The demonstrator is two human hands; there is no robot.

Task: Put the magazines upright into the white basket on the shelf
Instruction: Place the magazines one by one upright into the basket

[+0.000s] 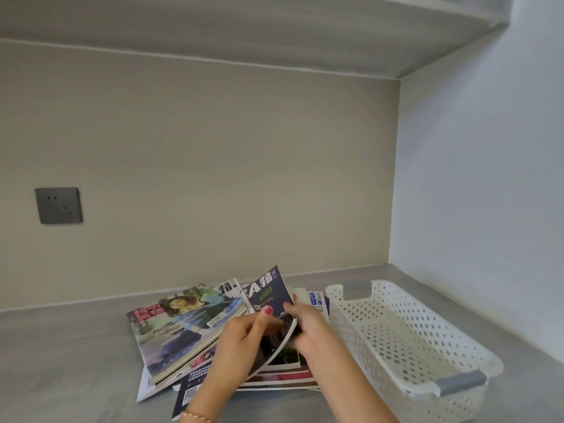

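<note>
A dark blue magazine (268,293) is tilted up off a loose pile of magazines (186,325) on the grey shelf. My left hand (244,340) pinches its near cover with the thumb on top. My right hand (305,325) grips its right edge, which curls. The white perforated basket (406,343) with grey handles stands to the right of the pile, with nothing visible inside it. Several more magazines (314,300) lie flat under and behind my hands.
The beige back wall carries a grey power socket (58,205) at the left. A white side wall (488,184) runs close behind the basket on the right. Another shelf board (274,29) hangs overhead. Bare shelf surface (61,361) extends left of the pile.
</note>
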